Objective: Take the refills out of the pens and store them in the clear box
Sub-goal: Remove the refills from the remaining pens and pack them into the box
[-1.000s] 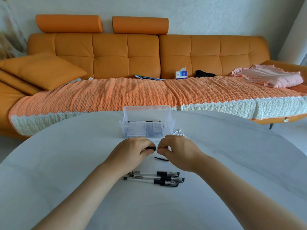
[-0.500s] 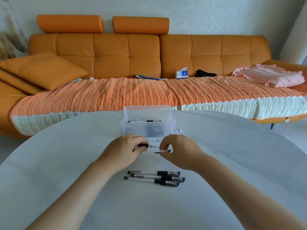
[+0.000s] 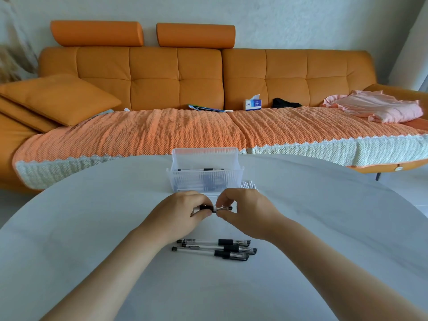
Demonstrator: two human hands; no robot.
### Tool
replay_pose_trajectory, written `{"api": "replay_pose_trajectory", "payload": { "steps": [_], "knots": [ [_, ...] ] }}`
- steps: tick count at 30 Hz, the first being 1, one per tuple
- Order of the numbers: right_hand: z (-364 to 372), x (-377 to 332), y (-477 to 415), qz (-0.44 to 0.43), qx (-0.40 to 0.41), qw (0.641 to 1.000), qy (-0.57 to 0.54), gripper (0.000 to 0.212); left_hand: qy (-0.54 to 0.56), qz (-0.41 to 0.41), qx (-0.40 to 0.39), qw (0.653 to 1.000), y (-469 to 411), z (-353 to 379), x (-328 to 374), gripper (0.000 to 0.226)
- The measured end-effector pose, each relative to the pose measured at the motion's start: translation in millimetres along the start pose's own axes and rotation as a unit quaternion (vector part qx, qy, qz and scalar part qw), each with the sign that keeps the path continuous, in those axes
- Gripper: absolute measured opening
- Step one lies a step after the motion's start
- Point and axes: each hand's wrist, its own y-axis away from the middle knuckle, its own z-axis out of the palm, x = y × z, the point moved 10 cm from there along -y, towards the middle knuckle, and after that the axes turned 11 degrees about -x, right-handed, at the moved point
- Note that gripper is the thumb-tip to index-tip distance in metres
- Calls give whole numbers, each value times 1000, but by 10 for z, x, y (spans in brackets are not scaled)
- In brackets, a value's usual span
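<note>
Nearest of all, well in front of the clear ribbed plastic box (image 3: 205, 179): three clear-barrelled pens with black grips (image 3: 214, 249). Lying side by side and touching on the pale grey round bench (image 3: 92, 228), tips pointing right.

Between those and the clear box, just in front of its near wall: left hand (image 3: 183, 214) and right hand (image 3: 243, 212), meeting over one more clear pen with a black grip (image 3: 215, 208), held level. Left hand curled round the barrel, thumb and forefinger pinching at the black grip. Right hand pinching the clear tip end between thumb and bent fingers. Cannot tell whether a refill sits inside that pen.

Just right of the clear box, by its near corner: a row of thin white tubes (image 3: 249, 184), partly hidden behind the right hand.

Inside the clear box: slender clear and black pieces, one lying along the back, the rest blurred by the ribbed front wall. A taller clear panel standing upright at its rear.

Beyond the clear box: a long orange tufted sofa (image 3: 176, 75), seat covered by an orange knitted throw with a white edge (image 3: 162, 133). On that throw, straight behind the clear box: flat blue-edged booklets (image 3: 208, 108). Behind and to its right: a small white and blue tissue box (image 3: 253, 104), a black bundle (image 3: 286, 104) and, farther right, a crumpled pink cloth (image 3: 379, 107). Far to the left of the clear box: stacked orange square cushions (image 3: 58, 98).
</note>
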Motion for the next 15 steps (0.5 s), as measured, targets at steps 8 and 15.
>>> {"api": "replay_pose_trajectory", "payload": {
  "steps": [8, 15],
  "knots": [
    [39, -9, 21, 2, -24, 997, 70, 26, 18, 17, -10, 1000, -27, 14, 45, 13],
    [142, 17, 68, 24, -57, 994, -87, 29, 27, 65, 24, 997, 43, -63, 156, 14]
  ]
}}
